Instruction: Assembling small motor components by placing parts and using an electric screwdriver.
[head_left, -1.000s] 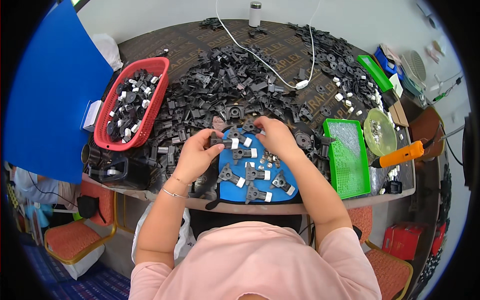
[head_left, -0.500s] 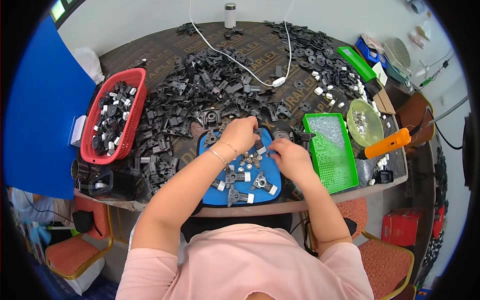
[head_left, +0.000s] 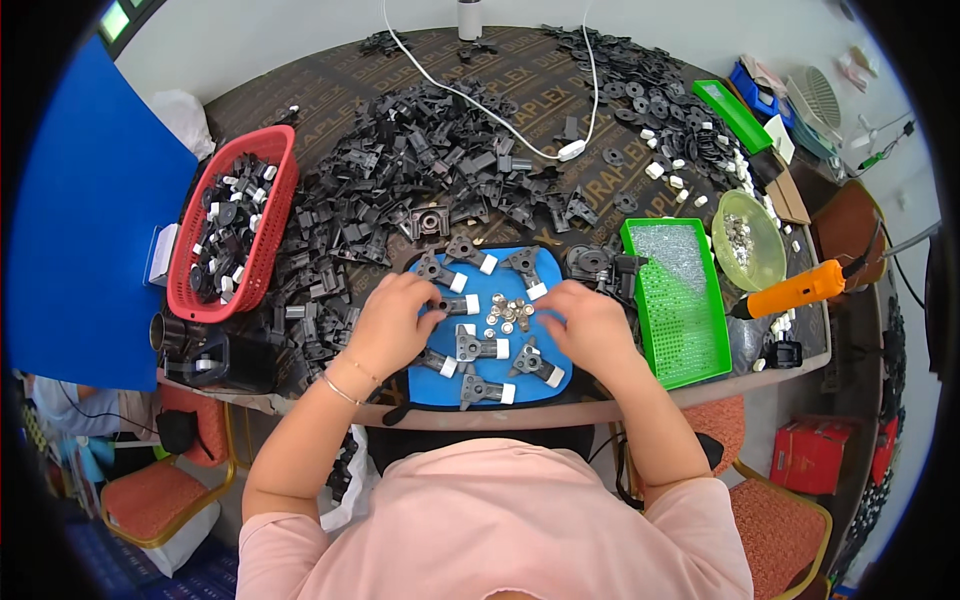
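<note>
On a blue mat (head_left: 425, 385) lie several black plastic fittings with white ends, among them one fitting (head_left: 482, 345) near the middle and another (head_left: 486, 390) at the front edge. My left hand (head_left: 393, 315) is at the mat's left side, thumb and forefinger closed on a black fitting with a white end (head_left: 468, 304). My right hand (head_left: 592, 322) is at the right side, thumb and forefinger bent and a little apart. Its fingertips are beside a small pile of round metal pieces (head_left: 508, 312) and just below the white end of a further fitting (head_left: 522, 266).
A heap of black plastic parts (head_left: 420, 150) covers the table behind the mat. A red basket (head_left: 282, 215) of parts stands left. To the right are a green tray (head_left: 722, 335), a yellow-green bowl (head_left: 775, 262) and an orange power tool (head_left: 795, 290). A white cable (head_left: 470, 117) crosses the heap.
My left hand has moved from the mat's far side back to its left edge and now grips a fitting there. More fittings show along the far edge. My right hand remains beside the metal pieces.
</note>
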